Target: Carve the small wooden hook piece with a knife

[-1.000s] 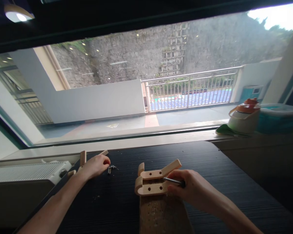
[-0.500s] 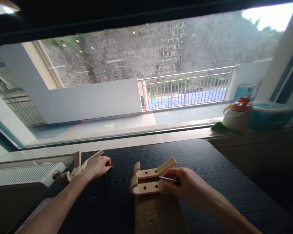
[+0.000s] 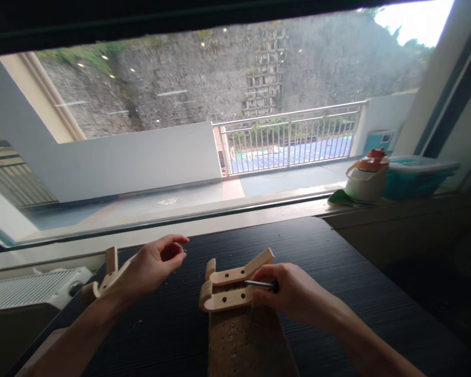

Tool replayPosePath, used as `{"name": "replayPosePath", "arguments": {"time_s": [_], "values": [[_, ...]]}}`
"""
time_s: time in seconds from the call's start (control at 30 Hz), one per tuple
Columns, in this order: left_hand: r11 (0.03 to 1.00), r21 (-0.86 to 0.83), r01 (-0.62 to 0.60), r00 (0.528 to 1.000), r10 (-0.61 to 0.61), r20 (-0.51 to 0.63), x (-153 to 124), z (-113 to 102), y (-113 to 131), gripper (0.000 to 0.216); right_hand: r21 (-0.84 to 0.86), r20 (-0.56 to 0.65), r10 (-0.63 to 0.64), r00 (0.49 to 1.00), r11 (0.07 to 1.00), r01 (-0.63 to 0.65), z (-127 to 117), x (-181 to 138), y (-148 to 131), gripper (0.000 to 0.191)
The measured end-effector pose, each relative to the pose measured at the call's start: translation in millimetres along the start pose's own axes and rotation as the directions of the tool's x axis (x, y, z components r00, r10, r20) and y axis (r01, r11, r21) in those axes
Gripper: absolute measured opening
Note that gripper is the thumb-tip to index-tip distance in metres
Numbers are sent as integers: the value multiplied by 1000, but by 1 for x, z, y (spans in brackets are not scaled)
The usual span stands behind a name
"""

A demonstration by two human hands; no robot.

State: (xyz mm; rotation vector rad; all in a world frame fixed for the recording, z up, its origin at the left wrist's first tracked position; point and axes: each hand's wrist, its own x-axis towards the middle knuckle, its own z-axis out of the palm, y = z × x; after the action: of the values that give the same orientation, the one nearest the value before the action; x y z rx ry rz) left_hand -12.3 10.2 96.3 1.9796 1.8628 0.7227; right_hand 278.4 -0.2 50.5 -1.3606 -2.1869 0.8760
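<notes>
My left hand (image 3: 157, 264) is raised over the table, thumb and fingers curled together around something tiny; a speck of grey shows at the thumb tip, too small to name. My right hand (image 3: 284, 285) holds a screwdriver (image 3: 261, 284), its metal shaft pointing left and its dark handle partly hidden by the fingers. The same fingers touch two pale wooden hook-shaped pieces (image 3: 233, 301), each with drilled holes and a curled end. These pieces rest at the far end of a worn wooden block (image 3: 245, 340). Behind my left forearm lie more such wooden pieces (image 3: 110, 262), partly covered.
Everything lies on a black wood-grain table (image 3: 298, 241) against a window sill (image 3: 227, 217). A white radiator (image 3: 35, 288) stands at left. On the sill at right are a bottle with an orange lid (image 3: 369, 175), a green item (image 3: 341, 197) and a teal box (image 3: 419, 178).
My left hand has risen from the tabletop and moved a little to the right, fingertips together. My right hand keeps its hold on the screwdriver. The whole view has shifted slightly.
</notes>
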Motion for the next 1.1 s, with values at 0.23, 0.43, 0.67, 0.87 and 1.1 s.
{"name": "replayPosePath", "arguments": {"time_s": [0.23, 0.43, 0.67, 0.87, 1.1], "values": [[965, -130, -230, 970, 238, 51, -44, 31, 59, 15, 3, -9, -2, 1000, 1000, 2, 0, -2, -1, 26], [844, 165, -510, 859, 509, 54, -45, 51, 49, 17, -40, -34, -24, 999, 999, 22, 1, -1, 0, 24], [725, 315, -612, 780, 619, 93, -43, 59, 37, 16, -55, -42, -19, 999, 998, 17, 2, -1, 1, 26], [723, 336, -604, 783, 617, 81, -43, 62, 34, 17, -66, -47, -11, 999, 998, 8, 1, -2, 0, 26], [728, 343, -594, 791, 606, 82, -42, 62, 36, 16, -54, -26, 2, 1000, 999, -3, -2, -3, -2, 29]]}}
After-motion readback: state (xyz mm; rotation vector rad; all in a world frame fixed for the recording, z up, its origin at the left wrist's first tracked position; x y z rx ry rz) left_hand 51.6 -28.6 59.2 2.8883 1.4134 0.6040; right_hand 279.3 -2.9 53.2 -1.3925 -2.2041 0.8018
